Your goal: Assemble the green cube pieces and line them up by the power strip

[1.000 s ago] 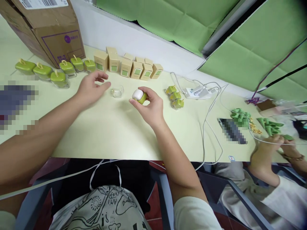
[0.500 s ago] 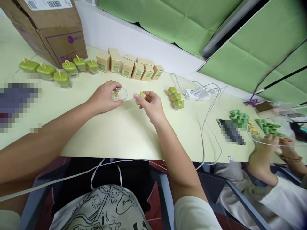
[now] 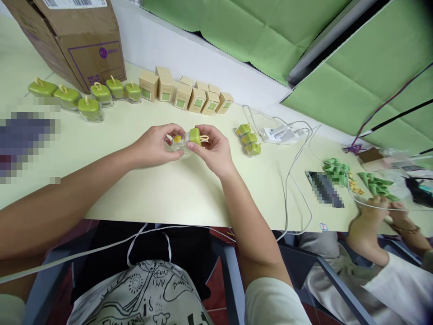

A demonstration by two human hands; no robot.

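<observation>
Left hand clenches a small clear glass jar, right hand its green cap; six green-capped jars line the cream desk, three green pieces sit apart.

the pale tabletop carries a cardboard carton at its far left; five green-lidded clear jars sit along the carton's front, kraft boxes stand right of it, and a white charger lies farther right.

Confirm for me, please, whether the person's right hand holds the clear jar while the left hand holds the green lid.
Swapped: the head view shows the left hand holding the clear jar, the right hand the green lid.
</observation>
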